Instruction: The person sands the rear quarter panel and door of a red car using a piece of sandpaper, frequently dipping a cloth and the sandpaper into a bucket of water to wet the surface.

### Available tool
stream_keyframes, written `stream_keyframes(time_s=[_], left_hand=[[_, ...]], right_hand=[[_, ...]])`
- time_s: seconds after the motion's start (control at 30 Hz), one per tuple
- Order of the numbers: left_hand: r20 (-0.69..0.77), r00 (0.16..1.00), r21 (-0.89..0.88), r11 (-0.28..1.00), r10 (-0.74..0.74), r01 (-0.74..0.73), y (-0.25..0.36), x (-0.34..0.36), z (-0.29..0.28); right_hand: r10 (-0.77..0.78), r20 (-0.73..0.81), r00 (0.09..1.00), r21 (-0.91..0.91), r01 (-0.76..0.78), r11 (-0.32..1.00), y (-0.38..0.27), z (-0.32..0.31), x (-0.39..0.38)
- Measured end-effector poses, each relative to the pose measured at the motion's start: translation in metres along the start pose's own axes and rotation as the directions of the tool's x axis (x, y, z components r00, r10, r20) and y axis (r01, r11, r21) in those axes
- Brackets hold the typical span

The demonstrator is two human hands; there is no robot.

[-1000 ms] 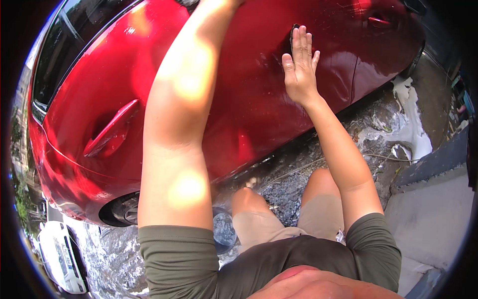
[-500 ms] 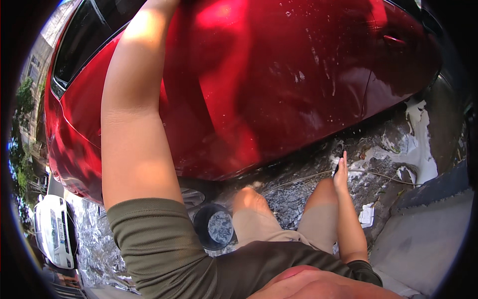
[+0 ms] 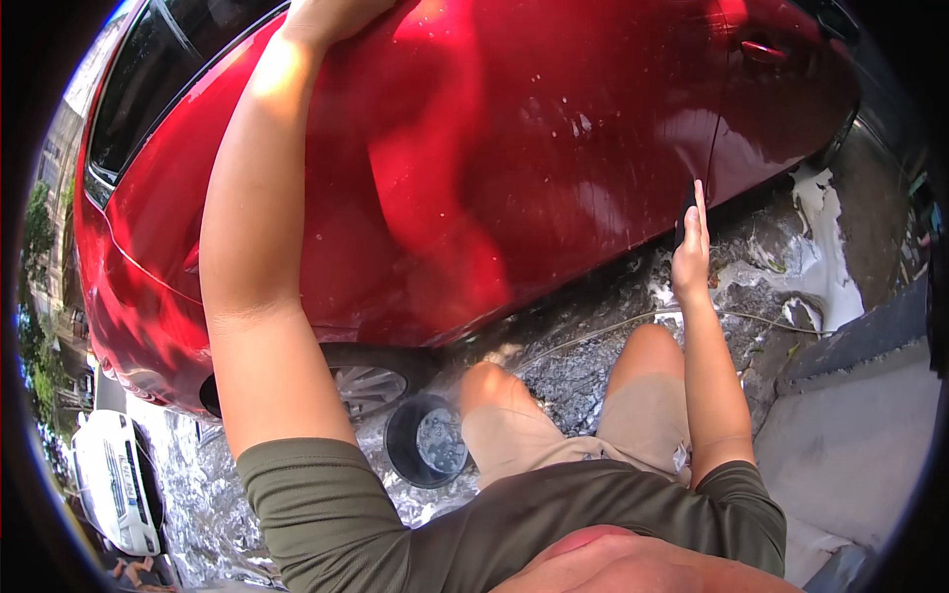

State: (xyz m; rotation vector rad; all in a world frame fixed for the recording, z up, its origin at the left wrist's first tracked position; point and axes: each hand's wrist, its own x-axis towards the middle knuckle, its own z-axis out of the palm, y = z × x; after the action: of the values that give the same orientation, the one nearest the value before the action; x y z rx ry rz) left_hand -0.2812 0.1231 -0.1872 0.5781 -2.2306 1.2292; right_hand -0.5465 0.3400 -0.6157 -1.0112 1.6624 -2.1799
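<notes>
I'm mid-wash on the red car [image 3: 554, 168]: left hand [image 3: 331, 15] braced up on it, grip unclear; right hand [image 3: 689, 242] presses flat a dark sponge [image 3: 684, 203] low on the door, needing another wipe

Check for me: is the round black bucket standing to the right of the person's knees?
No, the round black bucket stands on the wet ground left of the knees, just below the shiny red car.
</notes>
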Motion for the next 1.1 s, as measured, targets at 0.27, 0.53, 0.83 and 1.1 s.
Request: stream_keyframes(time_s=[0.27,0.53,0.83,1.1], left_hand=[[-0.119,0.992,-0.008,0.999,0.030,-0.031,-0.026,-0.037,0.005],[-0.141,0.936,-0.152,0.941,-0.323,0.301,-0.040,-0.025,0.005],[-0.368,0.810,0.295,0.769,-0.455,0.567,-0.192,-0.139,0.010],[-0.255,0.832,0.122,0.838,-0.492,0.533,-0.247,-0.193,-0.024]], right_hand=[[-0.637,0.006,0.771,-0.415,0.581,0.700,-0.122,0.105,0.136],[-0.684,0.562,0.465,-0.286,0.885,0.367,-0.197,0.302,-0.019],[-0.528,0.077,0.846,-0.667,0.437,0.604,-0.176,0.220,0.112],[-0.638,0.293,0.712,-0.654,0.636,0.409,-0.187,0.229,0.096]])
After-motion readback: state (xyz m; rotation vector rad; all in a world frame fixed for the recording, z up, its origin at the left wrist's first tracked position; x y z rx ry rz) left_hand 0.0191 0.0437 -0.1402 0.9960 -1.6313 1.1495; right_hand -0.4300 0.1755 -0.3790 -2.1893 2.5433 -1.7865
